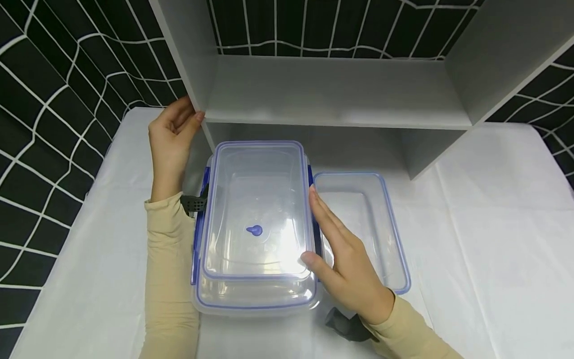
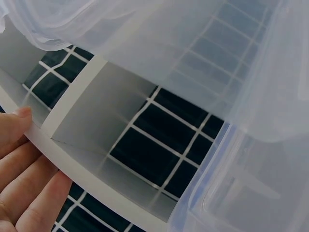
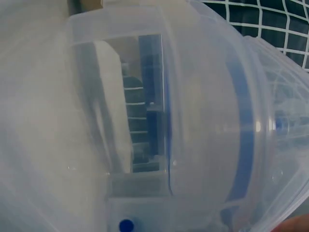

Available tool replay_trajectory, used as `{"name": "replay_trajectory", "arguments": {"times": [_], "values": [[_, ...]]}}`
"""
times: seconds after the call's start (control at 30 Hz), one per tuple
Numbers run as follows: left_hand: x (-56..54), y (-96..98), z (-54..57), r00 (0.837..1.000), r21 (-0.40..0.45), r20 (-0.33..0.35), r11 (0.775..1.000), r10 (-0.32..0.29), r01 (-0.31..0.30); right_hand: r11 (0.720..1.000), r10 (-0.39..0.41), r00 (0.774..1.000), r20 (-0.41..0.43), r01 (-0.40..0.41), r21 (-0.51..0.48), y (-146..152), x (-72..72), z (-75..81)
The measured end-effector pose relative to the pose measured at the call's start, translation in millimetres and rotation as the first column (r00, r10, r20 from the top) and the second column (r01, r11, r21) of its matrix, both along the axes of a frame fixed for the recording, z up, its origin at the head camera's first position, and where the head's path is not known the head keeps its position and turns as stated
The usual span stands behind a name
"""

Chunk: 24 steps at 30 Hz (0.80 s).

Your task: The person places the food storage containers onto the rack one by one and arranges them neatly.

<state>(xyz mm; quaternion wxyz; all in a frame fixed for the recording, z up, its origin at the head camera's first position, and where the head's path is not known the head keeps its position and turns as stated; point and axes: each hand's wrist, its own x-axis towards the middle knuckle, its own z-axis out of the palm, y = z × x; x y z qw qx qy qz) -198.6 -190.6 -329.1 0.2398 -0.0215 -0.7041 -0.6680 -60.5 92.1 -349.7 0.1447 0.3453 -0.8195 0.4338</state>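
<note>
A clear lidded food container [image 1: 257, 199] with blue side clips and a small blue valve [image 1: 254, 230] on its lid stands before the shelf unit. My left hand [image 1: 172, 137] pinches the left side panel of the white shelf unit [image 1: 336, 94], thumb at its front edge and fingers on its outer side. That grip shows in the left wrist view too, where the fingers [image 2: 36, 193] lie along the white board. Nearly straight, the fingers of my right hand [image 1: 347, 257] touch the container's right side, the thumb at its lid. Clear plastic fills most of the right wrist view.
Right of the lidded container lies a shallower clear piece with a blue rim [image 1: 396, 234], partly covered by my right hand. White cloth [image 1: 484, 239] covers the table. Black panels with white netting [image 1: 54, 124] stand around the sides and behind the shelf.
</note>
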Motion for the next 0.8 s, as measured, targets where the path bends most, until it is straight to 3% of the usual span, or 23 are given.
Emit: {"name": "replay_trajectory", "arguments": {"times": [0.2, 0.3, 0.4, 0.53, 0.67, 0.8], "values": [[-1.2, 1.2, 0.9, 1.000, 0.005, -0.006, 1.000, -0.006, 0.006, 1.000, 0.012, 0.999, -0.045, -0.013, -0.013, 1, -0.8, 2.2], [-1.0, 1.3, 0.6, 1.000, 0.004, -0.001, 1.000, -0.001, 0.001, 0.999, 0.049, 0.999, 0.009, -0.049, 0.008, 2, 1.0, 4.9], [-0.5, 1.1, 0.5, 1.000, 0.004, 0.004, 1.000, 0.005, -0.005, 0.996, 0.072, 0.990, 0.122, -0.079, 0.049, 2, 3.8, 8.4], [-0.1, 0.8, 0.5, 1.000, 0.011, 0.002, 1.000, 0.004, -0.005, 0.989, 0.039, 0.973, 0.230, -0.070, 0.129, -1, 7.4, 12.5], [-0.2, 0.4, 0.2, 1.000, 0.016, -0.003, 1.000, 0.001, -0.001, 0.983, -0.007, 0.971, 0.237, -0.036, 0.177, -4, 9.2, 12.8], [0.1, -0.2, 0.2, 1.000, 0.023, 0.005, 1.000, 0.001, -0.001, 0.986, -0.019, 0.976, 0.216, -0.017, 0.166, -7, 9.1, 9.5]]}}
